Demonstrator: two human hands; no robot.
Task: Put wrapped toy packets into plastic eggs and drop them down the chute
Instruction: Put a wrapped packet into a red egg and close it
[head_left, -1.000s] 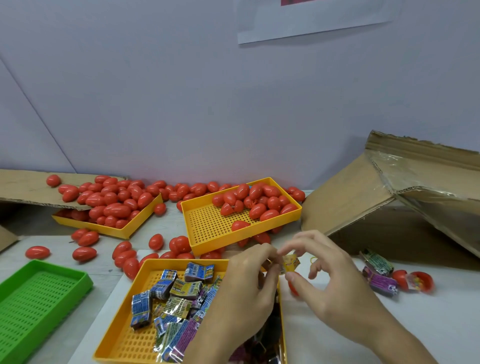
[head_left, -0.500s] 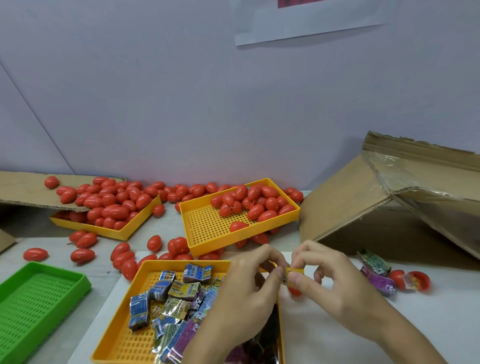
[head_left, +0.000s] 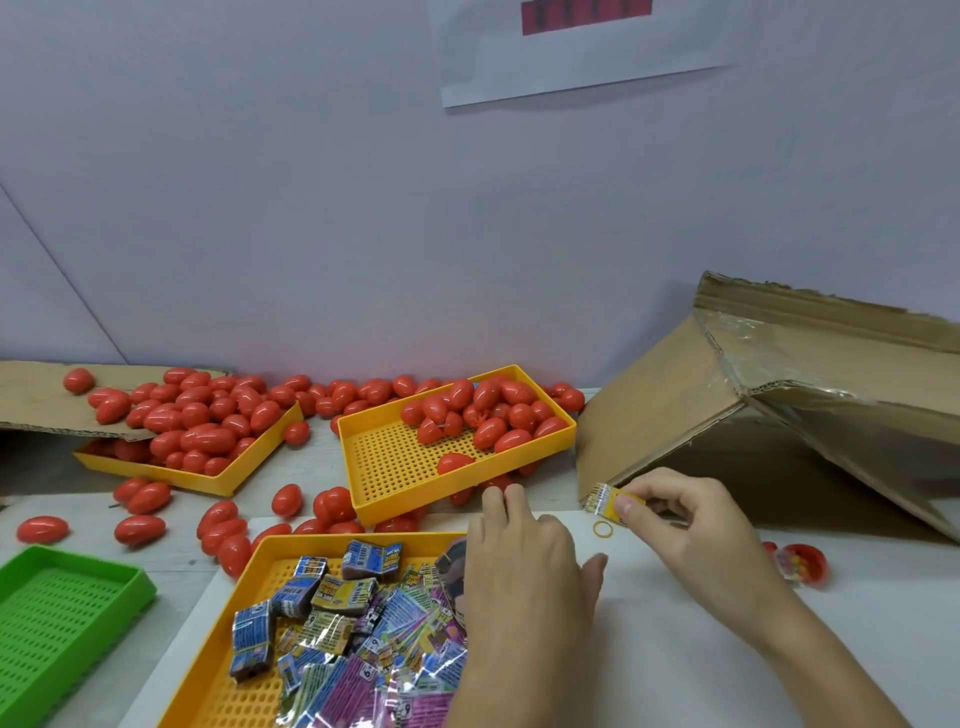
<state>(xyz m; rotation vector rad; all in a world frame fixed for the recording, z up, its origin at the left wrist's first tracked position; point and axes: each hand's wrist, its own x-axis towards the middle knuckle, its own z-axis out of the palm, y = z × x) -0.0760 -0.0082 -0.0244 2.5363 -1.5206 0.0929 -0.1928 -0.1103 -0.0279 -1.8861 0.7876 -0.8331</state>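
My right hand (head_left: 691, 525) pinches a small yellow wrapped toy packet (head_left: 605, 500) between thumb and forefinger, just in front of the cardboard chute (head_left: 670, 410). My left hand (head_left: 524, 566) lies flat with straight fingers, thumb spread. Its fingertips reach the red plastic eggs (head_left: 496, 480) under the front edge of the middle yellow tray (head_left: 400, 467). Many more wrapped packets (head_left: 337, 597) fill the near yellow tray (head_left: 260, 561), which my left hand partly covers. A yellow rubber band (head_left: 602, 529) lies on the white sheet between my hands.
An open red egg with a toy inside (head_left: 802, 564) sits on the right. A second yellow tray (head_left: 208, 486) heaped with red eggs stands at the back left, and loose eggs (head_left: 140, 530) are scattered around it. A green tray (head_left: 67, 613) sits at the near left.
My hands have parted. The right hand carried the yellow packet right, toward the chute. The left hand let go and stretched forward to the eggs by the middle tray.
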